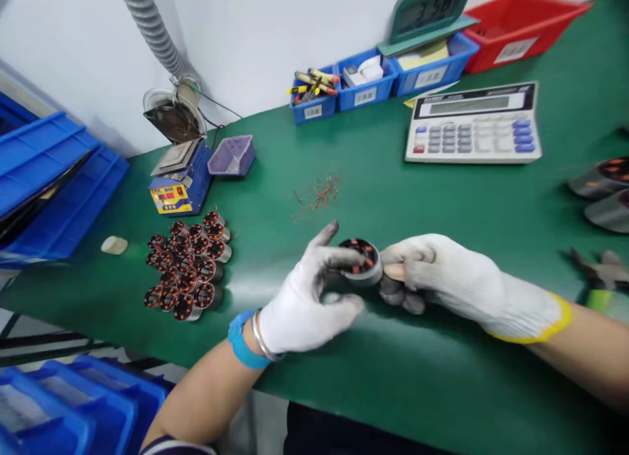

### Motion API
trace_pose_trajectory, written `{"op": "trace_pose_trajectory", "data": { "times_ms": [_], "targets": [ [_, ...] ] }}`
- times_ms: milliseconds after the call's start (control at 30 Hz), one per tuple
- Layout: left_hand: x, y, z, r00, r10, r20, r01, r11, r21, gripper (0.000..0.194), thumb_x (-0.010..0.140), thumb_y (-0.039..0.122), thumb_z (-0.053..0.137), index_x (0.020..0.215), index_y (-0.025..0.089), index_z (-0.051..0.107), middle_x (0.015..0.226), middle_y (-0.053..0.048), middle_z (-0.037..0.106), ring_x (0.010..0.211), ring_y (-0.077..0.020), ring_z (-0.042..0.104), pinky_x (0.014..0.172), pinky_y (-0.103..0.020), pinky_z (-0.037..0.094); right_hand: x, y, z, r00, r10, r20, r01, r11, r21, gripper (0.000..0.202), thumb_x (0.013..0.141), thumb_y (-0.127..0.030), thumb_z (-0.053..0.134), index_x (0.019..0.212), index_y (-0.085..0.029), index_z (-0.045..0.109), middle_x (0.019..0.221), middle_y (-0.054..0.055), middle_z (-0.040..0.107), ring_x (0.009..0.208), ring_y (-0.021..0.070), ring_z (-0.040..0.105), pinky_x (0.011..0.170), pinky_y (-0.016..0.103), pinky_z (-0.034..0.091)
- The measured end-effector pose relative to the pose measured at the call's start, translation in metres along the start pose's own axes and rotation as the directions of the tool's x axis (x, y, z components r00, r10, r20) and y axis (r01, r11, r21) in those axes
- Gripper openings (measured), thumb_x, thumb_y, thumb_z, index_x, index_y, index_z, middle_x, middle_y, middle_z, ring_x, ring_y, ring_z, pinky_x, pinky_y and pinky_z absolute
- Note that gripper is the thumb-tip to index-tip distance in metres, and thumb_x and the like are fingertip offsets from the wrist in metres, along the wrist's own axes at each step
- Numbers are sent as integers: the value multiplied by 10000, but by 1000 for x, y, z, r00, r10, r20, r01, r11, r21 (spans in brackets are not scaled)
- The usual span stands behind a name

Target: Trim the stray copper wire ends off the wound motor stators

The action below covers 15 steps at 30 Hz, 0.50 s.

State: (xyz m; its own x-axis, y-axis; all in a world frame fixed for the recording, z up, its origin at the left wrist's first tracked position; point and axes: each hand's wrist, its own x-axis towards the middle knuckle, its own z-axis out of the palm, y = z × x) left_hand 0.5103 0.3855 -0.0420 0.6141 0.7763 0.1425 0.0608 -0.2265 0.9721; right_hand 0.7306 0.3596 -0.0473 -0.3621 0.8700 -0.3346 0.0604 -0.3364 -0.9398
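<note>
A motor stator [364, 276], a short metal cylinder with copper windings and black lining inside, is held just above the green table, its open end facing up. My right hand [432, 271], in a white knit glove with a yellow cuff and a bare thumb tip, pinches the stator's right side. My left hand [312, 294], gloved in white with darkened fingertips, is at its left with fingers spread. One left finger reaches over the stator's rim, and the left thumb is apart from it. Several similar stators [189, 265] stand grouped on the left.
Copper wire scraps [322, 193] lie mid-table. Behind are a calculator [474, 124], blue bins [366, 96] and a red bin [521, 32]. A blue-and-yellow device [179, 186] and purple tray [232, 157] stand left. Cutters [602, 275] and more stators [607, 179] are right.
</note>
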Motion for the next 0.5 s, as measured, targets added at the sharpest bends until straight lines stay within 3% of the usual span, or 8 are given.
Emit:
{"op": "trace_pose_trajectory", "data": {
  "times_ms": [67, 100, 200, 267, 333, 367, 467, 500],
  "targets": [
    [-7, -3, 4, 974, 224, -38, -215, 965, 153, 149, 742, 236, 742, 791, 198, 607, 1365, -145, 618, 1160, -285, 669, 989, -485, 548, -3, -5, 2, 1000, -9, 11, 9, 1000, 17, 635, 610, -785, 726, 649, -175, 554, 578, 44, 566, 414, 118, 439, 404, 263, 361],
    [-8, -4, 5, 963, 256, -88, -238, 956, 173, 202, 776, 267, 728, 704, 193, 553, 1356, -139, 626, 1152, -284, 672, 982, -483, 549, -5, -7, 3, 999, -41, 18, 42, 999, -22, 632, 646, -793, 693, 641, -181, 537, 567, 37, 549, 424, 121, 442, 412, 264, 362],
    [-6, -8, 2, 981, -40, -192, 33, 999, -36, 384, 898, 528, 599, 731, 191, 525, 1157, -141, 703, 934, -240, 715, 810, -411, 595, -13, -13, 9, 965, -255, 68, 263, 909, -323, 569, 843, -703, 548, 601, -194, 466, 553, 21, 496, 496, 125, 439, 480, 266, 356],
    [0, -6, -2, 913, -385, 134, 406, 888, -218, 543, 875, 716, 506, 862, 178, 579, 940, -122, 717, 680, -210, 695, 611, -365, 579, -16, -14, 13, 916, -386, 112, 388, 776, -498, 533, 924, -607, 466, 586, -196, 434, 561, 20, 489, 530, 128, 424, 519, 277, 344],
    [5, -1, -5, 741, -502, 446, 635, 740, -222, 581, 806, 735, 597, 974, 179, 585, 794, -59, 682, 507, -170, 625, 489, -313, 520, -15, -13, 15, 908, -407, 104, 390, 727, -565, 504, 940, -563, 457, 595, -196, 443, 582, 24, 512, 551, 133, 431, 540, 284, 349],
    [6, 2, -6, 732, -501, 461, 646, 726, -236, 568, 751, 680, 709, 1011, 192, 578, 799, -38, 677, 513, -158, 625, 504, -301, 522, -14, -11, 14, 927, -367, 80, 346, 751, -563, 494, 933, -566, 472, 607, -195, 467, 595, 27, 529, 557, 136, 444, 540, 282, 354],
    [6, 9, -4, 938, -324, 127, 348, 859, -375, 560, 575, 550, 908, 871, 211, 576, 1004, -61, 706, 794, -193, 701, 762, -367, 585, -9, -1, 12, 992, -122, 17, 119, 916, -384, 487, 855, -647, 544, 688, -189, 549, 634, 37, 574, 534, 135, 465, 502, 270, 356],
    [5, 10, -3, 970, -243, -2, 221, 884, -412, 541, 589, 587, 890, 750, 201, 547, 1038, -75, 710, 902, -225, 705, 866, -413, 575, -8, 1, 12, 998, -56, 17, 58, 958, -279, 507, 822, -683, 553, 718, -187, 561, 641, 39, 580, 510, 132, 460, 483, 268, 353]
  ]
}}
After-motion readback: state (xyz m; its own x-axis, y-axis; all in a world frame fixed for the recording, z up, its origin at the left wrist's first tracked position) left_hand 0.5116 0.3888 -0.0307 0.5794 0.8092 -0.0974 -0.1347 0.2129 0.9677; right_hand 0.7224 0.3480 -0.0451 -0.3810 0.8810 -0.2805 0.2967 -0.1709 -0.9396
